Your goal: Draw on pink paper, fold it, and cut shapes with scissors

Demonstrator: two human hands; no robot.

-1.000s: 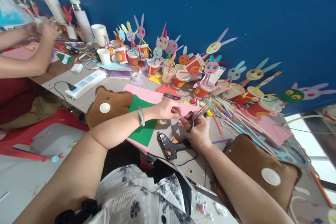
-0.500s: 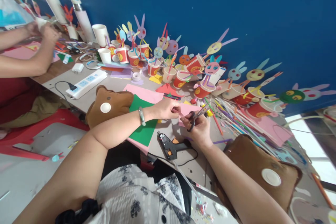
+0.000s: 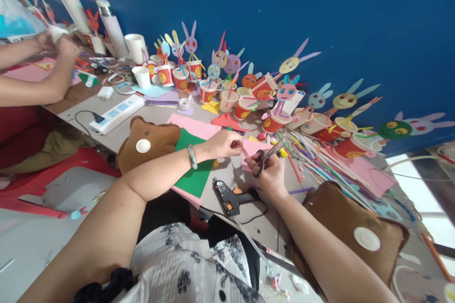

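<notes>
Over the table's middle, my left hand (image 3: 227, 145) is closed in a pinch beside a small strip of pink paper (image 3: 245, 153) that spans the gap to my right hand. My right hand (image 3: 270, 173) has its fingers in the handles of a pair of scissors (image 3: 266, 160), with the blades pointing up and away. Thumb and fingertip of that hand touch the pink strip's other end. Below both hands lies a black hot glue gun (image 3: 231, 197). Green paper (image 3: 195, 181) rests under my left wrist.
Paper cups with rabbit figures (image 3: 277, 118) line the blue wall. Bundled pipe cleaners (image 3: 320, 156) lie at right. Brown cushions (image 3: 152, 139) sit at both sides of my arms. A power strip (image 3: 119, 112) is at left, near another person's arms (image 3: 42, 87).
My left hand has shifted very slightly, its fingers curling more at the pink strip. My right hand and the scissors stay almost where they were.
</notes>
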